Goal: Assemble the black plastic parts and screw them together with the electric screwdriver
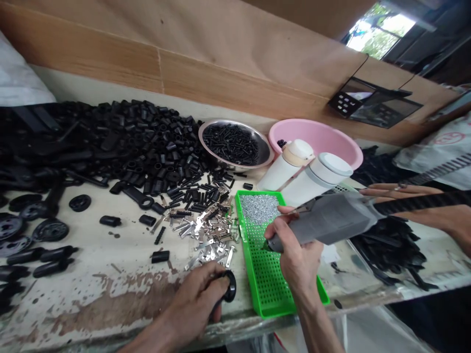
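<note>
My left hand [200,296] is closed around a black plastic part with a ring-shaped end [230,286], just above the table's front edge. The rest of that part is hidden in my fingers. My right hand [297,252] grips a grey power screwdriver [327,220], its nose pointing left over a green perforated basket [254,294]. Small silver screws [259,208] lie heaped at the basket's far end. Left of the basket are scattered flat metal clips [211,230] and short black toothed strips [191,193].
A large pile of black plastic parts [147,132] covers the back left. Behind the basket stand a steel bowl [270,156], a pink basin [312,126] and two white bottles [320,179]. Another person's hand [408,191] reaches in from the right, near more black parts [392,250].
</note>
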The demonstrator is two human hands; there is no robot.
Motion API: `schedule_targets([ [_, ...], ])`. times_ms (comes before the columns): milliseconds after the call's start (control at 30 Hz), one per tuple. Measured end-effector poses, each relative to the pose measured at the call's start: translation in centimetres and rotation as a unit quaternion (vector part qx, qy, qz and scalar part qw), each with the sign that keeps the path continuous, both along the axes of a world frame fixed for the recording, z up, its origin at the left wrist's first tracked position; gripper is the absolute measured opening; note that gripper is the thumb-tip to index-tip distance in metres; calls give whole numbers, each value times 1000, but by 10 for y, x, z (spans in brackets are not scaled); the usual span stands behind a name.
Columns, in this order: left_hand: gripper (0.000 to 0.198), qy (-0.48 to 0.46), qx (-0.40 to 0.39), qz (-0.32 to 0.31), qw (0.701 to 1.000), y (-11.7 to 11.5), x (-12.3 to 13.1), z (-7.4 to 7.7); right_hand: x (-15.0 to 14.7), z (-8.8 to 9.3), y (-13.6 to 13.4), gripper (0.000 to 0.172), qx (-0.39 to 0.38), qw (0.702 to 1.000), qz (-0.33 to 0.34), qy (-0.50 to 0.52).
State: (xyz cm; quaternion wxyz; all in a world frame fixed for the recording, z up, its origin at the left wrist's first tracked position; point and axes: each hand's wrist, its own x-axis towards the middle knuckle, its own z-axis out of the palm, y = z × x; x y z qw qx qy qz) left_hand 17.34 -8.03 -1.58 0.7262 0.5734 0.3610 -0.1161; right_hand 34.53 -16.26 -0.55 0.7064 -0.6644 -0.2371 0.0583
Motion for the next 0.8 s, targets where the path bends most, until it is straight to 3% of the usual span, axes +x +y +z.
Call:
schedule_targets([
  [267, 36, -1, 7, 0, 1000, 0, 1, -2, 0, 1, 1, 29, 1, 1000, -1, 1],
  [467, 30, 0, -10, 4, 1000, 1, 1, 2, -13, 29, 0, 19, 75, 997, -20, -15],
  [600, 31, 2, -11, 27, 1000, 0, -2, 3, -39, 42, 3, 20, 127, 990, 42, 45],
  [800, 29, -41, -13, 46, 998, -3, -3, 1, -69, 29, 9, 23, 101, 988, 101, 66],
])
